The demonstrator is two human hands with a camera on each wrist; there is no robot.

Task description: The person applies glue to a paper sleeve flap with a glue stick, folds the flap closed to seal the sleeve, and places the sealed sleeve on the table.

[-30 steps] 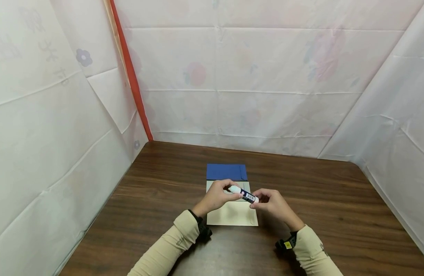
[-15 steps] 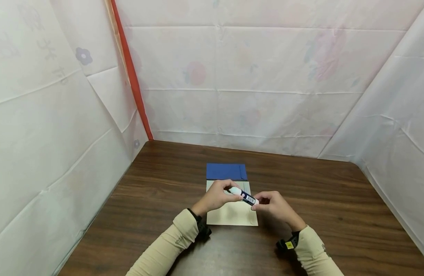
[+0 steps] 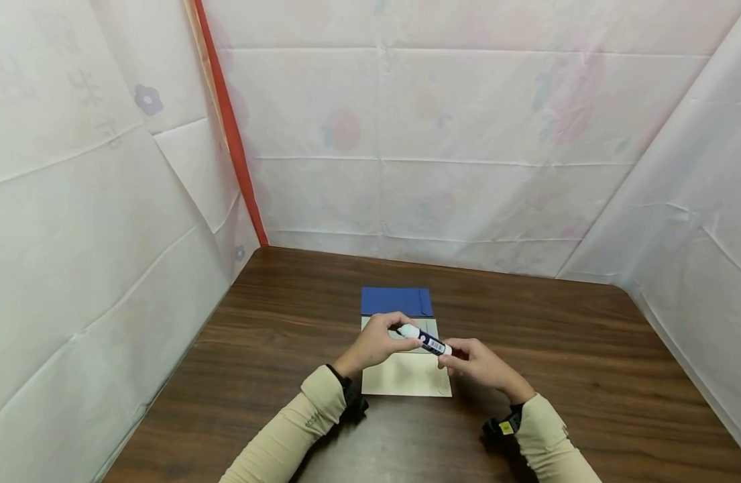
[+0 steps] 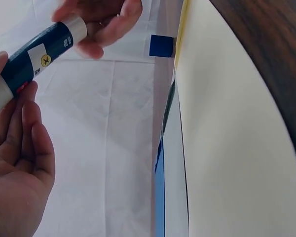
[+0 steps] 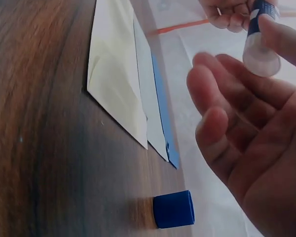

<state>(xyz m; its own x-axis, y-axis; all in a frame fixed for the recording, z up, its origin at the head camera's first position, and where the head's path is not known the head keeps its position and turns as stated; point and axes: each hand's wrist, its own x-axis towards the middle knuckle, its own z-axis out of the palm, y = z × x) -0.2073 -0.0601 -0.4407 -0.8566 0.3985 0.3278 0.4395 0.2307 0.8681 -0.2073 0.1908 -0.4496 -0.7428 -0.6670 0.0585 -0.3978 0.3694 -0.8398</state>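
Observation:
Above the envelopes, my left hand (image 3: 377,343) pinches a glue stick (image 3: 433,343) near one white end, between thumb and fingers. The stick is white with a navy label and tilts down to the right. My right hand (image 3: 481,364) holds its other white end with thumb and fingertips, as the left wrist view (image 4: 75,28) also shows. A blue cap (image 5: 173,210) stands on the table, apart from both hands; in the head view it is out of sight. Under the hands lie a cream envelope (image 3: 400,379), a pale grey one (image 3: 430,326) and a blue one (image 3: 394,300).
The dark wood table (image 3: 286,322) reaches back to a white patterned sheet (image 3: 467,134), with more sheeting along both sides. A red strip (image 3: 234,141) runs down the back left corner. Each wrist wears a black camera band.
My right thumb and fingers have shifted slightly around the end of the glue stick. The left hand and the stick stay in nearly the same place; the envelopes have not moved.

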